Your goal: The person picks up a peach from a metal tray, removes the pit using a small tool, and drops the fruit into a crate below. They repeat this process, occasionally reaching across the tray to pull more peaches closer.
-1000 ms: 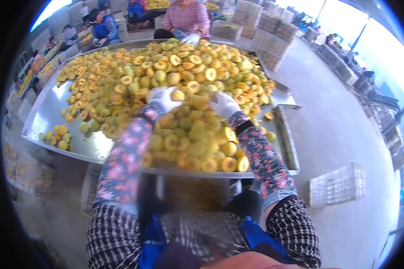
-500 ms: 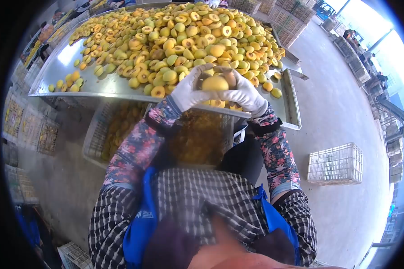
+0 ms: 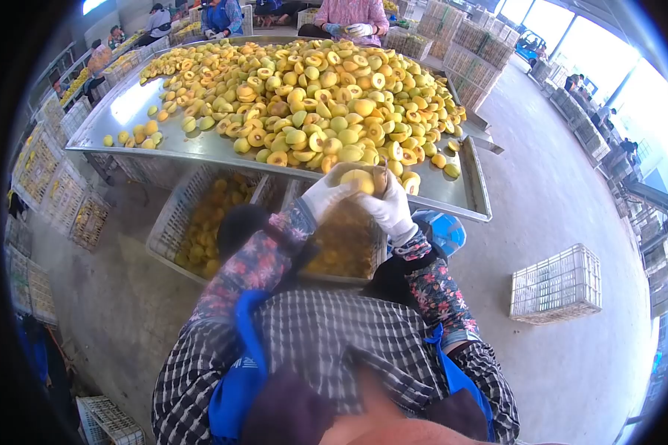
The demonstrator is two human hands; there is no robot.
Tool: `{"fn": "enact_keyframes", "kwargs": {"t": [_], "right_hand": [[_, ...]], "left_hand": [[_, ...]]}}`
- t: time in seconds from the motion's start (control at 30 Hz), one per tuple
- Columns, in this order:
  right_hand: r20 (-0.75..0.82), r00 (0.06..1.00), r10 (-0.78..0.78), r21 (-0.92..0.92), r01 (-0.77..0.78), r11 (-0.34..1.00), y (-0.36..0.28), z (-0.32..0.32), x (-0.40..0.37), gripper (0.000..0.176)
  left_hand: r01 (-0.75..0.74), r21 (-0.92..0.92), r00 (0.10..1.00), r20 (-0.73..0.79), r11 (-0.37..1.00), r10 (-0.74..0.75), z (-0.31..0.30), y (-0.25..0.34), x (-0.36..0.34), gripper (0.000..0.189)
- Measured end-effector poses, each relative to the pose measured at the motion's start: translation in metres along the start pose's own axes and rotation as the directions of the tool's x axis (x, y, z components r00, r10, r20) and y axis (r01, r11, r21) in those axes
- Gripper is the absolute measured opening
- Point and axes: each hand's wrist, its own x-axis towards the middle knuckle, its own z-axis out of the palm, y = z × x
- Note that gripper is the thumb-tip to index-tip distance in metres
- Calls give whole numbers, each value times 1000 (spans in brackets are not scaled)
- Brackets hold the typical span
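Note:
A whole yellow fruit (image 3: 358, 180) is held between my two white-gloved hands, just in front of the near edge of the metal table (image 3: 200, 148). My left hand (image 3: 325, 197) cups it from the left and below. My right hand (image 3: 390, 209) closes on it from the right; a thin dark thing sticks up by its fingers, too small to identify. A large pile of halved and whole yellow fruit (image 3: 326, 89) covers the table beyond. Below my hands sits a crate of cut fruit (image 3: 341, 248).
A second crate with yellow fruit (image 3: 197, 222) stands under the table to the left. An empty white crate (image 3: 557, 285) lies on the concrete floor at the right. Other people (image 3: 349, 15) sit at the table's far side. Stacked crates (image 3: 59, 193) line the left.
One second ago both hands reached into the pile on the table. They have since drawn back toward my body with one fruit and now hold it over the crate.

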Motion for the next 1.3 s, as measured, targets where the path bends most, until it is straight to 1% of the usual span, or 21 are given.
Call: {"fn": "enact_keyframes", "kwargs": {"t": [0.07,0.17,0.2,0.23,0.33,0.4,0.5,0.53,0.6,0.67,0.77,0.8,0.83,0.87,0.9,0.97,1.0,1.03,1.13,1.23,1.3], "right_hand": [[-43,999,-22,191,30,981,7,12,-4,50],[-90,996,-7,242,28,970,38,11,2,55],[-173,984,-39,267,85,960,42,14,6,51],[-277,960,52,196,4,981,36,12,9,48],[-320,937,140,338,-25,941,35,3,35,40],[-348,920,180,212,-110,971,39,-19,61,36],[-219,958,183,-130,-215,968,56,-59,95,46],[-257,953,159,-336,-243,910,55,-60,100,51],[-161,985,-65,-733,-75,676,86,-76,106,54],[-65,977,-203,-939,9,343,96,-81,105,55],[-204,978,-54,-816,-139,560,90,-66,90,44],[292,929,-228,-924,336,185,73,-57,81,26],[350,891,-289,-864,426,268,60,-37,77,12],[139,982,-130,-780,189,596,60,-20,68,11],[-18,996,91,-572,-85,816,61,-7,63,10],[155,987,-33,-677,130,725,64,4,54,22],[138,989,-60,-721,141,679,61,10,50,33],[53,999,-5,-700,41,713,60,18,50,37],[23,1000,-7,-644,20,765,62,31,48,34],[71,997,-7,-719,56,693,59,38,46,34],[59,998,31,-706,20,708,59,40,43,35]], "left_hand": [[-15,-60,999,-49,998,12,-11,-11,3,44],[-1,-193,989,-148,981,-28,-14,-17,1,42],[1,-275,996,-88,961,-26,-37,-31,6,42],[2,-382,988,-144,924,-62,-32,-24,4,43],[-145,-391,972,-227,909,58,-45,-17,13,48],[-87,-542,988,-155,836,2,-62,-14,18,49],[-39,-644,993,-112,764,-44,-75,-8,20,49],[-41,-661,992,-116,750,-48,-76,-6,22,50],[-53,-665,993,-116,745,-33,-86,-3,28,51],[-81,-696,984,-172,713,-56,-90,-5,33,52],[-190,-608,924,-376,771,-69,-94,-7,42,53],[-219,-552,886,-459,805,-73,-93,-11,41,54],[-214,-490,875,-481,845,-58,-96,-15,42,54],[-207,-426,863,-503,881,-40,-95,-15,42,55],[-203,-355,853,-522,912,-14,-96,-14,44,56],[-220,-448,829,-554,867,-76,-97,-16,49,55],[-236,-444,829,-556,864,-59,-96,-17,49,54],[-253,-442,828,-558,860,-43,-94,-18,48,53],[-266,-382,843,-537,885,21,-87,-18,48,44],[-244,-83,837,-521,966,167,-72,-10,45,38],[-272,-280,846,-525,921,90,-69,-8,48,33]]}}
